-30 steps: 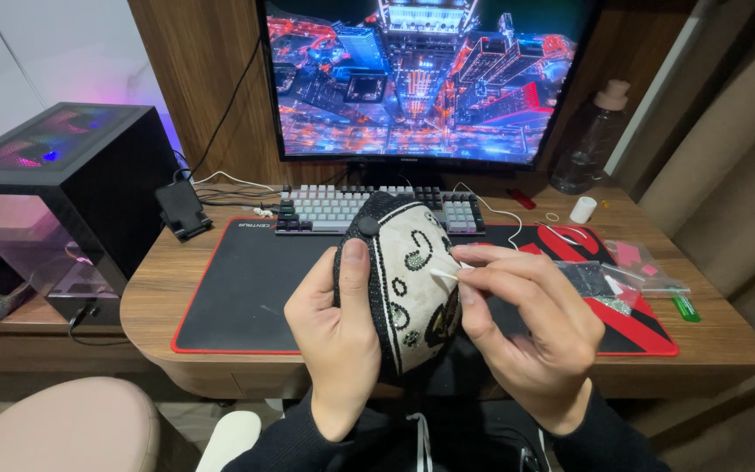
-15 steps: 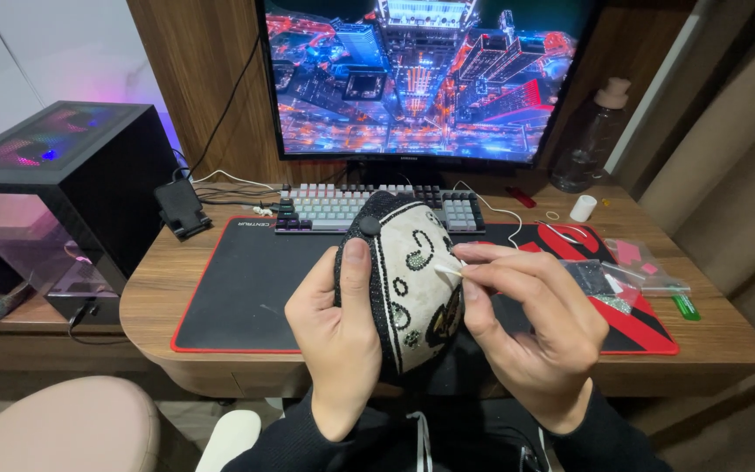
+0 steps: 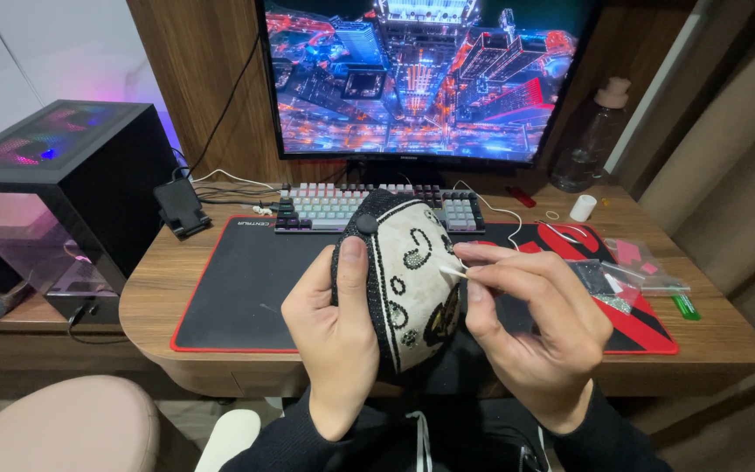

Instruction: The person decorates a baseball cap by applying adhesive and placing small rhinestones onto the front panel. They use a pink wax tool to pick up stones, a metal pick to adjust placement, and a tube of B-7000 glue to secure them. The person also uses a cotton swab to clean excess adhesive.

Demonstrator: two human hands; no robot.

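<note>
Wooden desk, rounded front edge, set against a wood-panelled wall. Most of the top is covered by a black mat with a red border. At the back, a monitor showing a lit city scene is stood behind a keyboard with pale and dark keys. A glass-sided computer case is placed at the left on a lower shelf; a small black stand sits beside it. On the right are seen a clear bottle, a small white cylinder, clear bags and a green lighter. A pale chair seat is visible bottom left.

The cap, cream with black trim and studded curls, is held above the mat's front edge, close to the body. Its long axis runs roughly top to bottom in view, button end pointed up toward the keyboard, decorated face turned to the camera.

Left hand: fingers wrapped around the cap's left edge, thumb pressed on the trim. Right hand: fingertips pinched on a thin white stick, its tip laid against the cap.
</note>
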